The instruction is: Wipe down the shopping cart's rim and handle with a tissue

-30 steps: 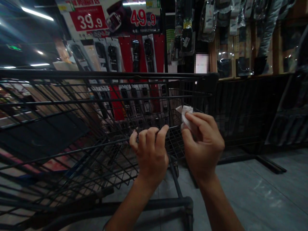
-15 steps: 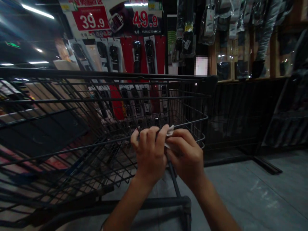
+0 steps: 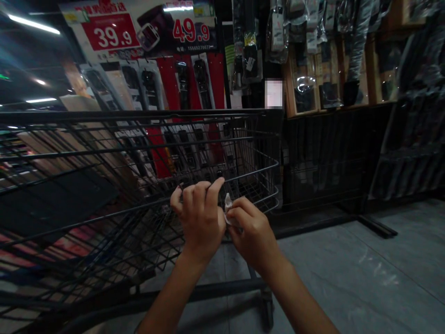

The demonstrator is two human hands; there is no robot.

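A dark wire shopping cart [image 3: 139,208] fills the left and middle of the view. My left hand [image 3: 201,218] is at its side, fingers closed over a horizontal side wire; the fingertips are partly hidden behind it. Just to the right, my right hand [image 3: 252,229] pinches a crumpled white tissue [image 3: 228,204] between thumb and fingers. A tip of the tissue sticks up above the grip, close to my left hand's thumb side. The two hands nearly touch.
Packaged goods [image 3: 151,88] hang on a red-backed rack behind the cart, under a price sign [image 3: 111,36]. Bagged items and wooden-framed boxes [image 3: 301,88] are at the right. A black rack foot [image 3: 377,227] juts over the grey tiled floor [image 3: 333,278].
The view has shifted, so cart, shelves and hands appear farther left. My right hand has drawn slightly down and away from the left fingers; more of the tissue's upright tip shows.
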